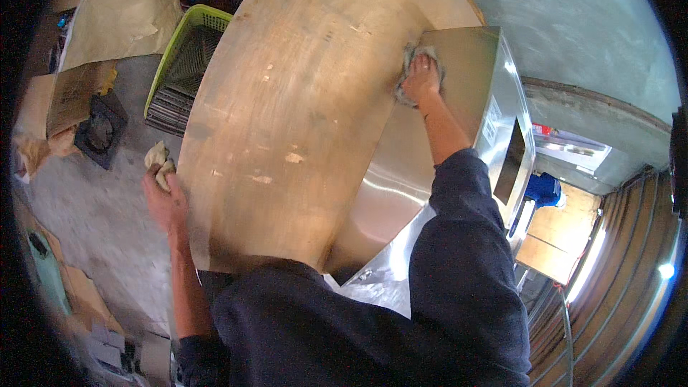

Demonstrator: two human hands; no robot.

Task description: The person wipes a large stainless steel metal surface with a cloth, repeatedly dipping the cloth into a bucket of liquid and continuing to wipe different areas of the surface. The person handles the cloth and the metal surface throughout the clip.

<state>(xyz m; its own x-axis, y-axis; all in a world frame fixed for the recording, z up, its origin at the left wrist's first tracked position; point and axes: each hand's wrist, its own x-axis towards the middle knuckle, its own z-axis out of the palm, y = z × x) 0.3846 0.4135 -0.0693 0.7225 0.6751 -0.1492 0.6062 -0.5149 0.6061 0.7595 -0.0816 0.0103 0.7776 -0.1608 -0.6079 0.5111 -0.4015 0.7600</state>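
Note:
My right hand (421, 80) presses a crumpled grey cloth (403, 92) against the top face of a shiny sheet-metal box (466, 57), near its far left corner. This arm stretches forward in a dark sleeve. The box lies on a wooden tabletop (287, 100) with worn, scuffed patches. Off the left edge of the tabletop, my left hand (168, 201) grips a bunched cream rag (159, 156), its fingers curled round the lower part. A dark rectangular opening (509, 161) shows in the right side of the box.
A green plastic basket (188, 25) with dark slatted parts stands left of the table. Cardboard (75, 97) and a black square frame (100, 131) lie on the concrete floor (93, 208). A grey wall (573, 21) rises at right. Farther off, someone in blue (543, 190) is partly visible.

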